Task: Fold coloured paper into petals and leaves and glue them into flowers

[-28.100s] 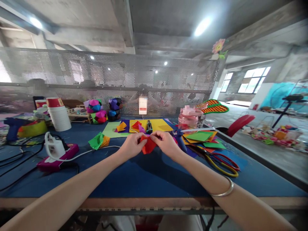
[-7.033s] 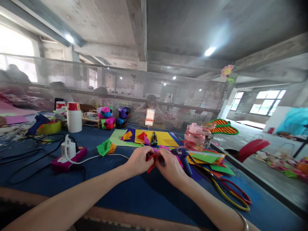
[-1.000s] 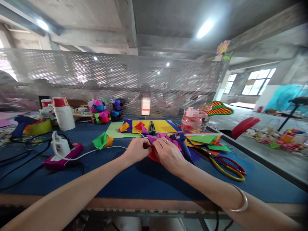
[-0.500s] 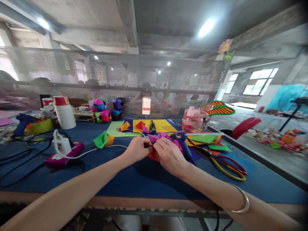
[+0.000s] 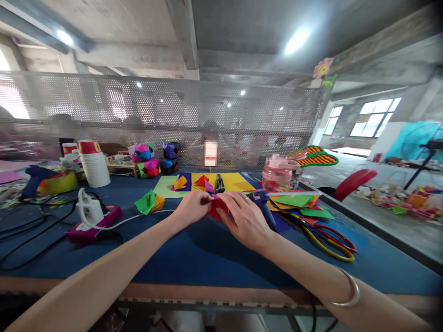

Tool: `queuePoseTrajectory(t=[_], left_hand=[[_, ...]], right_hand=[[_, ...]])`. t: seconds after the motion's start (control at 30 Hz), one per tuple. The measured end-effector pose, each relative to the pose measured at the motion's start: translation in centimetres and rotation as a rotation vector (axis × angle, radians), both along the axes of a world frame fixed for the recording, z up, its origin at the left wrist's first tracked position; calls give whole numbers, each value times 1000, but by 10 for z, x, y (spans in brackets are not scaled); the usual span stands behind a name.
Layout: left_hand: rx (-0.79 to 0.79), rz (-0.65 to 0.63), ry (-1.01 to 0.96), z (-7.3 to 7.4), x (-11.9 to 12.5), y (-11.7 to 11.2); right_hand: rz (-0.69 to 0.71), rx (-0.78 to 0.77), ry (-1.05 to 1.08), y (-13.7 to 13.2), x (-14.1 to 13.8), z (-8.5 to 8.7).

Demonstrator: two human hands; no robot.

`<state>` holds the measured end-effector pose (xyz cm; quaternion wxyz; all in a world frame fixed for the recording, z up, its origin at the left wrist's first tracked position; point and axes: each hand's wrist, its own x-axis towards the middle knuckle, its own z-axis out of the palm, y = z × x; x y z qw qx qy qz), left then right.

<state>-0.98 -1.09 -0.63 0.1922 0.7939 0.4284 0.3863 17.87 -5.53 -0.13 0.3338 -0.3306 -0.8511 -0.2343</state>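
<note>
Between my hands, above the blue tabletop, is a red folded paper piece (image 5: 216, 210) with a bit of purple at its top. My left hand (image 5: 194, 206) pinches its left side with thumb and forefinger. The fingers of my right hand (image 5: 245, 218) curve over its right side and hide much of it. Just behind lie an orange folded paper piece (image 5: 180, 183), a red and purple one (image 5: 203, 181) and a small dark stapler (image 5: 219, 183). A green and orange folded piece (image 5: 149, 202) rests left of my left hand. Beyond my right hand is a blue glue gun (image 5: 265, 210).
Scissors (image 5: 328, 240) with red and yellow handles lie at the right beside coloured paper sheets (image 5: 297, 201). A pink bottle (image 5: 277, 173) stands behind them. At left are a purple power strip (image 5: 93, 226) with cables and stacked paper cups (image 5: 93, 163). A phone (image 5: 210, 153) leans on the mesh.
My right hand has loosened and its fingers have lifted and straightened, turning over the paper piece. More of the red paper shows now. My left hand has shifted slightly left, still pinching.
</note>
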Motion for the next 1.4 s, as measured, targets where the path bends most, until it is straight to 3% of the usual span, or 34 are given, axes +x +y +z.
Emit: queuePoseTrajectory(t=[0.17,0.27,0.47,0.63,1.13,1.4], left_hand=[[9,212,-20,16,-28,19],[95,374,145,27,-46,26],[59,625,461,37,-67,26],[-31,663,614,38,-73,26],[-224,716,825,53,-82,19],[-211,685,758,57,-88,21]], right_hand=[[-38,8,24,3,6,5],[-102,-3,13,8,11,5],[-196,-96,-27,18,15,2],[-171,-150,-72,19,13,-3],[-164,-246,-141,18,9,-6],[-46,-239,-148,18,11,-8]])
